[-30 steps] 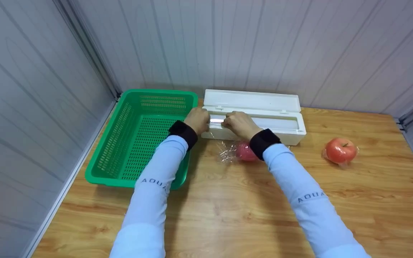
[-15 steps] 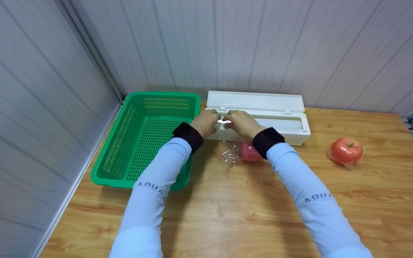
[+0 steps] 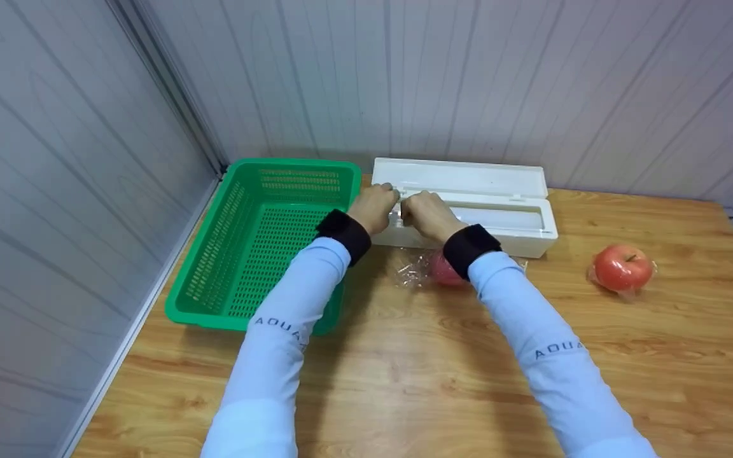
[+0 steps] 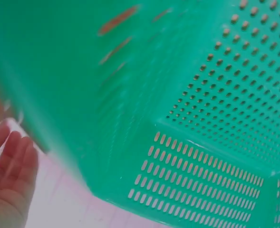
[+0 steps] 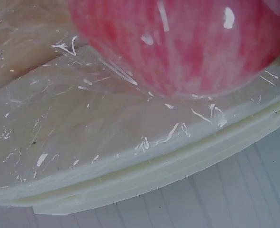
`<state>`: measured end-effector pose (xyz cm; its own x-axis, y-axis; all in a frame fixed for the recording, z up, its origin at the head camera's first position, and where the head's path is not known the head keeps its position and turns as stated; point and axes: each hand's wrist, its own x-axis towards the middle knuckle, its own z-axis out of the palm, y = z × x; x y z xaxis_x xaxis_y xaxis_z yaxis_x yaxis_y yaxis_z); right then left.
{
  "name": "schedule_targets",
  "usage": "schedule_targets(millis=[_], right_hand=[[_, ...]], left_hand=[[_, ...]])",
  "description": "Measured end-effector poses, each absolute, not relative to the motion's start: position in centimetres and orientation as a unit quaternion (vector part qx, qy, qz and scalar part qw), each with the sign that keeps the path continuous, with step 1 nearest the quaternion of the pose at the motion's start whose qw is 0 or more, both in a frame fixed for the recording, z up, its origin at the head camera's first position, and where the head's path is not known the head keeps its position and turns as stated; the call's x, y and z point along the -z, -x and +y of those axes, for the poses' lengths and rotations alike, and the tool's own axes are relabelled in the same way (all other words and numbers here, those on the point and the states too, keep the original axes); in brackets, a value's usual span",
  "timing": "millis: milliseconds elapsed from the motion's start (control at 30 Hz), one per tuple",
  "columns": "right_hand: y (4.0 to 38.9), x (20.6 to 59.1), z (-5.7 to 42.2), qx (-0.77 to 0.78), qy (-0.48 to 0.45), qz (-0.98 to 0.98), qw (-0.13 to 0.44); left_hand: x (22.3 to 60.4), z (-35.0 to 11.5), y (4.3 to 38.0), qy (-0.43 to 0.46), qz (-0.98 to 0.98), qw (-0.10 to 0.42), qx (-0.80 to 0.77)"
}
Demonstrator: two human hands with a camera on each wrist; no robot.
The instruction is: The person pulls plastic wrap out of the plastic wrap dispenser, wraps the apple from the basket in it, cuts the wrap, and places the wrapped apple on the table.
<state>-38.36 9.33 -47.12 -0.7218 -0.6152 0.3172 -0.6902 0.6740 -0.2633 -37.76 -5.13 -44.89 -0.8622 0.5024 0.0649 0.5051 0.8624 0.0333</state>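
Note:
A long white cling film box (image 3: 500, 245) stands with its lid raised at the back, a pale roll inside. Over its left end my left hand (image 3: 373, 208) and right hand (image 3: 430, 215) work close together, fingers curled down, with a small shiny bit of cling film (image 3: 397, 220) between them. Fingers (image 4: 21, 164) of the left hand show at the edge of the left wrist view; its grip is partly hidden. Below my right wrist lies a red apple (image 3: 446, 270) under crinkled clear film, seen closely as the film-covered apple (image 5: 187, 47) in the right wrist view.
A green plastic basket (image 3: 179, 312) stands left of the box, its right rim near my left wrist. On the right another apple (image 3: 622, 267), wrapped in film, sits on the wooden table (image 3: 404, 381). A panelled wall (image 3: 455, 83) rises behind.
My left hand has shifted right and slightly up, closer to my right hand at the box's left end. The shiny film between them shows less. Basket, box and apples have kept their places.

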Motion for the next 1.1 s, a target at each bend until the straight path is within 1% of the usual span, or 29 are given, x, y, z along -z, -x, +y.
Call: schedule_targets(millis=[167, 233, 333, 500, 567, 733, 800, 933, 1100], right_hand=[[38.4, 47.2, 9.2, -0.198, -0.338, -0.916, 0.091], [38.4, 47.3, 9.2, -0.201, -0.333, -0.917, 0.086], [38.5, 47.4, 9.1, -0.201, -0.330, -0.918, 0.084], [38.4, 47.5, 9.3, -0.203, -0.330, -0.917, 0.090], [38.4, 47.5, 9.3, -0.211, -0.330, -0.915, 0.092], [38.3, 47.5, 9.3, -0.232, -0.331, -0.911, 0.087], [38.2, 47.5, 9.2, -0.234, -0.328, -0.911, 0.085], [38.2, 47.5, 9.3, -0.228, -0.320, -0.916, 0.085], [38.1, 47.6, 9.1, -0.221, -0.323, -0.916, 0.087]], left_hand=[[44.7, -5.4, 37.9, 0.270, -0.959, -0.050, 0.065], [44.9, -5.6, 37.9, 0.279, -0.957, -0.060, 0.055], [45.1, -5.8, 37.8, 0.288, -0.956, -0.051, 0.034], [45.0, -5.7, 37.7, 0.284, -0.959, -0.014, 0.003], [44.9, -5.5, 37.7, 0.285, -0.958, -0.017, 0.002], [45.0, -5.4, 37.8, 0.290, -0.955, -0.055, 0.006], [45.1, -5.5, 37.9, 0.296, -0.953, -0.057, -0.002], [45.3, -5.7, 37.8, 0.323, -0.946, -0.038, -0.017], [46.2, -5.9, 37.9, 0.327, -0.945, 0.013, -0.022]])
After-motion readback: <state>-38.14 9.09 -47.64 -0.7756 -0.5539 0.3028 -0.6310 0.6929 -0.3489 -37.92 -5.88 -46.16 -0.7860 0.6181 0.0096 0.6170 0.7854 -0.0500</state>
